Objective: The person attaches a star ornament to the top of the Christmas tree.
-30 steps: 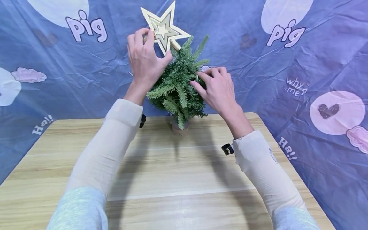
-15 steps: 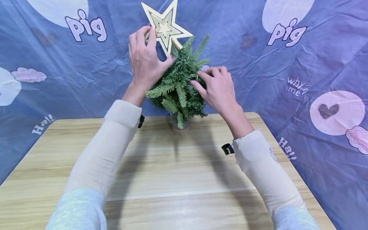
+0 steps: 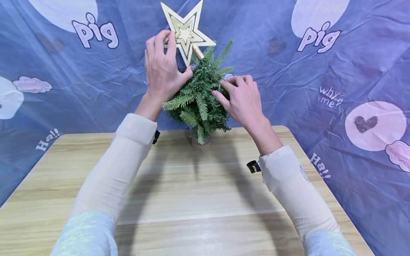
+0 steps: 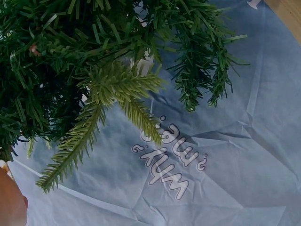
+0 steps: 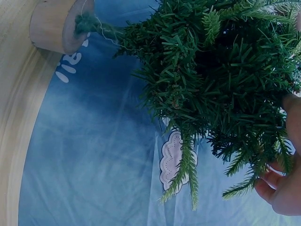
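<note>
My left hand (image 3: 161, 69) grips the left side of a gold star tree topper (image 3: 184, 33) in the head view. The star leans to the left, and its short tube stem (image 3: 198, 52) meets the top of a small artificial Christmas tree (image 3: 205, 90). With curled fingers, my right hand (image 3: 245, 99) pinches branches on the tree's right side. Needles partly hide those fingertips in the right wrist view, where the hand (image 5: 291, 183) shows at the right edge. In the left wrist view only a bit of finger (image 4: 11, 202) appears, and the star is out of sight.
The tree stands on a round wooden base (image 5: 51, 28) near the back edge of the wooden table (image 3: 192, 195). A blue printed cloth (image 3: 272, 28) hangs close behind it. Pale green branch tips (image 4: 70, 146) stick out from the tree.
The left hand and the star have shifted slightly right and down, and the stem sits a little lower at the treetop. My right hand and the tree look nearly still.
</note>
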Tool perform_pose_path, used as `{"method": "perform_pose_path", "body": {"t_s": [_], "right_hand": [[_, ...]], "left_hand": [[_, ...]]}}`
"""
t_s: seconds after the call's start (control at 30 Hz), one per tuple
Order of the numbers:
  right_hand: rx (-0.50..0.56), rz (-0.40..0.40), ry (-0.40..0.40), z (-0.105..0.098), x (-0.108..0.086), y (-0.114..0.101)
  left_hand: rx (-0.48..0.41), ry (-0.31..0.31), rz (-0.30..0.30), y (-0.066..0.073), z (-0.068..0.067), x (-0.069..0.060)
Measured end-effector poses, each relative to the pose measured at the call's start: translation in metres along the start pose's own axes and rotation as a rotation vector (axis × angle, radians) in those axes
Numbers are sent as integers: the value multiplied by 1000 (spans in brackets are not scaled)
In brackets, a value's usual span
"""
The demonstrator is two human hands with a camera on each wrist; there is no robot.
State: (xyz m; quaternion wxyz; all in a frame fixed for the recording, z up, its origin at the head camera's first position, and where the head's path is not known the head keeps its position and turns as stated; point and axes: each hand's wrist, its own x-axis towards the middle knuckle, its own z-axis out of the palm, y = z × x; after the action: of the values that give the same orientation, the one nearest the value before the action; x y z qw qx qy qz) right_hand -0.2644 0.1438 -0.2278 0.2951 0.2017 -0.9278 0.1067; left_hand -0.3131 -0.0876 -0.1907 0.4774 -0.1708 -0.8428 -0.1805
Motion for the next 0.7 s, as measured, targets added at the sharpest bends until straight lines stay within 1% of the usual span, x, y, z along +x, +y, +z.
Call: {"method": "perform_pose_path", "body": {"t_s": [0.17,0.47,0.7], "right_hand": [[-3,-2,-2,-1,0,0],[-46,16,4,-1,-1,-5],[-68,11,35,-1,-3,-10]], "left_hand": [[-1,11,25,0,-1,-1],[-20,-11,45,-2,-4,-2],[-6,9,110,-4,-5,-4]]}}
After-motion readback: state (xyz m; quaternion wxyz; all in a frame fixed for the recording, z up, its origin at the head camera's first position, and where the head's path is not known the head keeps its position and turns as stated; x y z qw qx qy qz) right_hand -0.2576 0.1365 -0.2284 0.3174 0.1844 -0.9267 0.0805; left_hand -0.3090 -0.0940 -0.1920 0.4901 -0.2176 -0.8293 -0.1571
